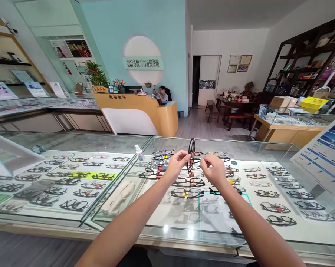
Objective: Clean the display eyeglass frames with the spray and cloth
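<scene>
My left hand (179,162) pinches a pair of black-rimmed eyeglasses (192,152) and holds it upright, nearly edge-on to me, above the glass counter (167,218). A red mark shows on its lens. Close by on the right, my right hand (214,168) is closed with its fingers curled toward the glasses; whether anything is in it cannot be seen. Below both hands, several eyeglasses lie in rows, among them a dark pair with a yellow tag (187,193). A small white bottle (139,152) stands on the counter, left of my left hand.
A beige cloth (119,196) lies at the left of this section. More eyeglasses fill the left case (72,181). A printed sign (323,157) leans at the right. Farther back, a person (163,94) sits behind a wooden reception desk (167,116).
</scene>
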`<state>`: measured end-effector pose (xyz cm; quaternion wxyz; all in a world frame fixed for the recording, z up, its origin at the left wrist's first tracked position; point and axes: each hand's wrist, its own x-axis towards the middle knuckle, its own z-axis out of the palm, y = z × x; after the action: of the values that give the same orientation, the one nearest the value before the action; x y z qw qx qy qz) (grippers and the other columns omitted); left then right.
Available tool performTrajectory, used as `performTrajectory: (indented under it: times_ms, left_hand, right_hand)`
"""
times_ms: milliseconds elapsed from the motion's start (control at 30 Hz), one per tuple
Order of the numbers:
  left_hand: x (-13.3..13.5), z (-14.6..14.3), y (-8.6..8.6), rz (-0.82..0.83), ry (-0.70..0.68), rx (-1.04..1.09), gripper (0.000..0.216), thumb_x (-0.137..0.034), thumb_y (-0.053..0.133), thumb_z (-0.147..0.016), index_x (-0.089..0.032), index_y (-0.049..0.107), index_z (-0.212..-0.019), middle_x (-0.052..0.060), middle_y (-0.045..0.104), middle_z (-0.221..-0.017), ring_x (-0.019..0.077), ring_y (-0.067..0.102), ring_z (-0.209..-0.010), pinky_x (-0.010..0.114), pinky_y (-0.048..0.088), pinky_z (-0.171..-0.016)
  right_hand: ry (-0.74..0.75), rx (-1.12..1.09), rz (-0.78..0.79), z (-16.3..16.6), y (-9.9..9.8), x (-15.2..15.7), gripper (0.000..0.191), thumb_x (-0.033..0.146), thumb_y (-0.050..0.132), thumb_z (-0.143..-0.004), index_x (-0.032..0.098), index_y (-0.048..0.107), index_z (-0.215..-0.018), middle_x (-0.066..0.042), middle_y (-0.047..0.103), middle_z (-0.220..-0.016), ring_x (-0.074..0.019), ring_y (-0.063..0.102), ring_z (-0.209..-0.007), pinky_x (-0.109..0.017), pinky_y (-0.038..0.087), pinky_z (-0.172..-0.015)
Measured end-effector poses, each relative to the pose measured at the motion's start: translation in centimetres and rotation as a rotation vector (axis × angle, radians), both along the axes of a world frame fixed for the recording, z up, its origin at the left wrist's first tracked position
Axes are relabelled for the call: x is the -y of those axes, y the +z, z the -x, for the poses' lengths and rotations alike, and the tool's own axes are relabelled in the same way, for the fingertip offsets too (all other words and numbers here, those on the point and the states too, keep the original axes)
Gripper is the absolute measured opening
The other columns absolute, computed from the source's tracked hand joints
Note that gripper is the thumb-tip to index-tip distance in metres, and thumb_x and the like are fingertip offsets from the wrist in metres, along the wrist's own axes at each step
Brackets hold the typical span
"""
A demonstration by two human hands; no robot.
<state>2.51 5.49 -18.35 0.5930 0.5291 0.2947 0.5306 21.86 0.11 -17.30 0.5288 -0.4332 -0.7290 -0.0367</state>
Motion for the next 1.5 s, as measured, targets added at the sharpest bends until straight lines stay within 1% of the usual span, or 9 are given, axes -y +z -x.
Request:
performTrajectory:
  times_ms: [133, 300, 400, 633, 867, 1033, 1200, 1367, 1500]
  left_hand:
    - [0.2, 0.1, -0.2, 0.012, -0.024, 0.002, 0.048, -0.056, 0.096, -0.072, -0.019, 0.072, -0.091, 0.002, 0.072, -0.094, 0.0134, 0.065, -0.082, 0.026, 0.053, -0.076]
    - [0.6, -0.1, 0.2, -0.007, -0.038, 0.01, 0.048, -0.054, 0.097, -0.071, -0.018, 0.072, -0.089, 0.002, 0.072, -0.098, 0.014, 0.065, -0.086, 0.026, 0.054, -0.078]
    - [0.7, -0.2, 0.3, -0.003, -0.044, 0.016, 0.049, -0.055, 0.097, -0.069, -0.018, 0.072, -0.089, 0.002, 0.073, -0.096, 0.0142, 0.064, -0.084, 0.028, 0.054, -0.077]
    - [1.1, -0.3, 0.8, -0.053, -0.055, 0.001, 0.047, -0.054, 0.096, -0.071, -0.017, 0.071, -0.087, 0.001, 0.072, -0.088, 0.0124, 0.061, -0.078, 0.027, 0.05, -0.075]
    - [0.9, -0.1, 0.9, -0.046, -0.121, -0.021, 0.047, -0.054, 0.096, -0.073, -0.017, 0.07, -0.086, 0.0, 0.069, -0.085, 0.0112, 0.059, -0.075, 0.026, 0.048, -0.073]
    - [0.3, 0.5, 1.0, -0.063, -0.048, -0.058, 0.047, -0.057, 0.093, -0.075, -0.018, 0.073, -0.09, 0.002, 0.072, -0.087, 0.0129, 0.062, -0.077, 0.026, 0.048, -0.073]
    - [-0.1, 1.0, 1.6, -0.092, -0.01, -0.085, 0.046, -0.058, 0.093, -0.075, -0.018, 0.077, -0.088, 0.004, 0.077, -0.092, 0.0149, 0.065, -0.079, 0.028, 0.053, -0.076]
    - [-1.0, 1.9, 1.4, -0.096, -0.071, -0.106, 0.046, -0.059, 0.092, -0.075, -0.017, 0.08, -0.089, 0.008, 0.079, -0.094, 0.0184, 0.069, -0.08, 0.033, 0.057, -0.079]
    - [-1.6, 2.5, 1.1, -0.119, -0.139, -0.13, 0.042, -0.055, 0.092, -0.077, -0.016, 0.08, -0.087, 0.007, 0.077, -0.089, 0.0171, 0.068, -0.077, 0.033, 0.058, -0.078]
  right_hand:
    - [0.073, -0.113, 0.087, 0.9, 0.0, 0.4, 0.024, 0.027, 0.059, -0.099, 0.023, 0.063, -0.075, -0.002, 0.065, -0.072, -0.0177, 0.06, -0.067, -0.033, 0.046, -0.068]
    - [0.259, -0.455, 0.389, 1.2, -0.1, 0.2, 0.019, 0.039, 0.069, -0.095, 0.022, 0.074, -0.088, -0.006, 0.076, -0.09, -0.0218, 0.069, -0.082, -0.035, 0.057, -0.074]
    - [0.359, -0.576, 0.516, 1.2, -0.3, -0.2, 0.024, 0.046, 0.077, -0.089, 0.022, 0.078, -0.09, -0.006, 0.076, -0.09, -0.0215, 0.068, -0.081, -0.036, 0.057, -0.076]
    - [0.501, -0.775, 0.648, 1.4, -0.3, -0.3, 0.028, 0.049, 0.088, -0.078, 0.023, 0.077, -0.082, -0.002, 0.074, -0.083, -0.0189, 0.065, -0.077, -0.038, 0.059, -0.08]
    - [0.524, -0.795, 0.667, 0.9, 0.2, -0.3, 0.024, 0.042, 0.089, -0.076, 0.023, 0.073, -0.075, 0.001, 0.067, -0.072, -0.0165, 0.061, -0.07, -0.034, 0.054, -0.075]
    - [0.453, -0.793, 0.637, -0.1, 0.8, -0.7, 0.02, 0.038, 0.085, -0.077, 0.023, 0.073, -0.074, 0.002, 0.064, -0.068, -0.016, 0.057, -0.068, -0.033, 0.047, -0.072]
    - [0.429, -0.799, 0.58, -2.0, 1.3, -1.4, 0.011, 0.032, 0.077, -0.079, 0.023, 0.073, -0.074, 0.001, 0.065, -0.064, -0.0167, 0.058, -0.067, -0.033, 0.047, -0.073]
    - [0.435, -0.818, 0.647, -4.1, 2.6, -1.5, 0.018, 0.038, 0.078, -0.073, 0.024, 0.067, -0.071, -0.001, 0.062, -0.067, -0.0187, 0.058, -0.066, -0.035, 0.053, -0.069]
    - [0.522, -0.85, 0.702, -5.2, 3.4, -1.0, 0.027, 0.048, 0.074, -0.074, 0.024, 0.065, -0.069, -0.005, 0.058, -0.07, -0.0213, 0.055, -0.068, -0.037, 0.054, -0.065]
